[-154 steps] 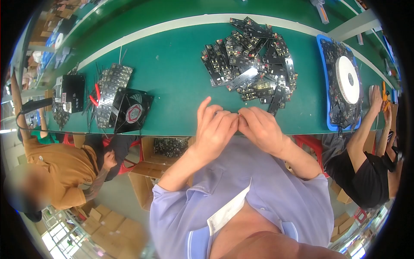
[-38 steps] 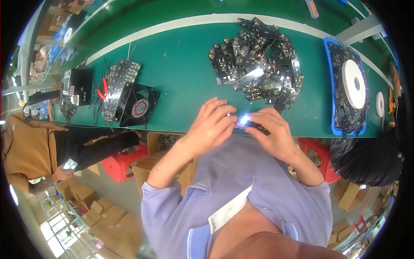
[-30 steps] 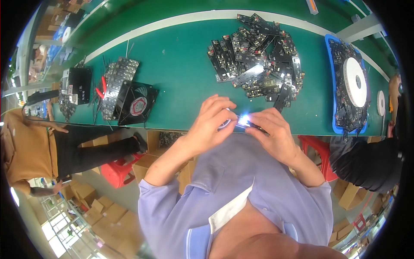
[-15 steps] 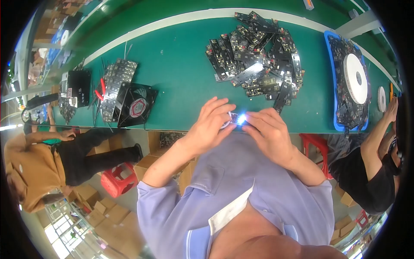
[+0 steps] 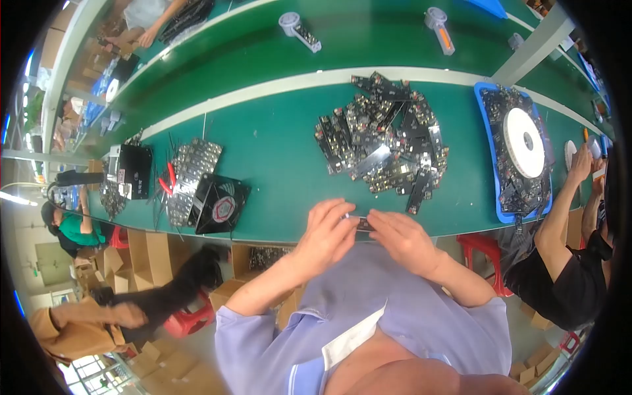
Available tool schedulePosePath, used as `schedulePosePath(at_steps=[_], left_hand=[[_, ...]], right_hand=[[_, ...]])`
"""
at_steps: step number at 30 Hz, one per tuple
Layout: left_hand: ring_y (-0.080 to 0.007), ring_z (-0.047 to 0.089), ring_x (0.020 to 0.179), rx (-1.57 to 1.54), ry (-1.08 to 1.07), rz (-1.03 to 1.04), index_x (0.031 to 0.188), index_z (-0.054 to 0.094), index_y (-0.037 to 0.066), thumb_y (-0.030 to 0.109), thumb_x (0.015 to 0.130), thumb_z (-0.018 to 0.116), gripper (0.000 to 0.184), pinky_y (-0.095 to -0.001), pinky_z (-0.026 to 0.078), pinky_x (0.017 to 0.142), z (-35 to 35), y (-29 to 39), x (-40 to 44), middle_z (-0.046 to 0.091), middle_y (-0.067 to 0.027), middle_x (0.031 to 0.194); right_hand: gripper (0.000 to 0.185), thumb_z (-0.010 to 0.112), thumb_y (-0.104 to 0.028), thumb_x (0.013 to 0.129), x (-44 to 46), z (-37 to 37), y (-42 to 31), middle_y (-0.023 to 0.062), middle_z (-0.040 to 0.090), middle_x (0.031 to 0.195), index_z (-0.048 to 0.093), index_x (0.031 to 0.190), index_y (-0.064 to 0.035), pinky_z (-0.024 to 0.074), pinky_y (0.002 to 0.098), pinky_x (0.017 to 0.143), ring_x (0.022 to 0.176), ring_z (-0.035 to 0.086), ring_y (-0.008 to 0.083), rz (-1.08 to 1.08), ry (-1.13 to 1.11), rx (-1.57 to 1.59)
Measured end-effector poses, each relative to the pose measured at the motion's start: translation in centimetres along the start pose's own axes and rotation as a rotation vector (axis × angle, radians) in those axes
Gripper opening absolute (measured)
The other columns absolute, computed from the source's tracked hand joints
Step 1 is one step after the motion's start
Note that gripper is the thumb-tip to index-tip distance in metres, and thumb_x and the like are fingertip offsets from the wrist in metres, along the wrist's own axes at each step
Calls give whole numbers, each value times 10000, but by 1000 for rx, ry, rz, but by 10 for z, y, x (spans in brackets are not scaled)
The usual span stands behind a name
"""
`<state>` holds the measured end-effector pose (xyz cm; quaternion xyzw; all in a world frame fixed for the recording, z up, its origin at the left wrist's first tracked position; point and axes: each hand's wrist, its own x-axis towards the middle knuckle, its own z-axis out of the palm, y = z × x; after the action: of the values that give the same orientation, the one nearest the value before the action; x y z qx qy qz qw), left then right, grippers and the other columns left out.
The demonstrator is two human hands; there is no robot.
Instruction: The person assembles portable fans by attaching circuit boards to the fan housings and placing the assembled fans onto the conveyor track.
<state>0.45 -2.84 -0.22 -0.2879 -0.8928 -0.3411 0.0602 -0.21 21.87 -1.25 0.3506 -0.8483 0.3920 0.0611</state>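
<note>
Between my two hands, at the front edge of the green bench, is a small dark circuit board [image 5: 364, 224]. My left hand [image 5: 327, 234] is closed on its left end, with a bit of something white at the fingertips. The fingers of my right hand [image 5: 403, 241] pinch the board's right end. No light shows on the board. Just beyond my hands lies a heap of long black circuit boards [image 5: 388, 141]. To the left, a black fan [image 5: 220, 205] leans beside rows of boards [image 5: 195, 172] and red-handled pliers [image 5: 172, 178].
A blue tray [image 5: 488, 151] at the right holds boards and a white reel [image 5: 524, 143]. Handheld devices [image 5: 439, 31] lie on the upper shelf. A black box [image 5: 135, 172] stands at the left. Co-workers are on both sides; one in black [image 5: 559, 276] sits at the right.
The bright light on the board has gone out. The view has tilted up, showing more of the upper shelf. The co-worker in orange at the left has moved. My hands still hold the board.
</note>
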Motion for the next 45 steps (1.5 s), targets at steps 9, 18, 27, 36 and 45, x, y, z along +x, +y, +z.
schedulePosePath(at_steps=[9,18,27,36,45], left_hand=[[-363,683,1179,5,581,79,1200,687,21,45,949,727,255,-497,543,1043,-32,-30,15,722,-181,1257],[-377,659,1209,-118,439,-442,1270,678,-26,55,966,759,324,-453,502,1070,15,-81,49,711,-217,1283],[-366,647,1156,-69,401,-444,1195,713,-3,11,920,779,284,-457,494,1050,11,-79,56,735,-184,1220],[-355,631,1244,-210,460,-550,1240,712,2,55,956,768,294,-441,478,1108,18,-83,48,725,-177,1256],[-394,588,1353,-136,444,-59,1530,520,16,120,800,929,843,-454,468,1157,-13,-25,30,600,-240,1467]], right_hand=[[312,767,-32,951,89,-76,25,276,762,1133,716,1225,109,613,490,873,989,750,451,31,258,6],[272,721,-177,994,333,-65,301,300,755,1071,775,1190,5,582,550,922,1022,726,496,548,509,-263],[487,797,-233,947,336,-85,356,311,711,1238,673,1314,62,556,544,998,1153,681,491,290,700,-538],[332,768,-196,953,224,-115,374,267,694,1186,691,1192,21,554,550,963,1087,672,474,649,521,-625],[375,783,-111,939,76,-44,43,181,649,1148,681,1277,16,514,505,978,1068,610,395,-100,-114,106]])
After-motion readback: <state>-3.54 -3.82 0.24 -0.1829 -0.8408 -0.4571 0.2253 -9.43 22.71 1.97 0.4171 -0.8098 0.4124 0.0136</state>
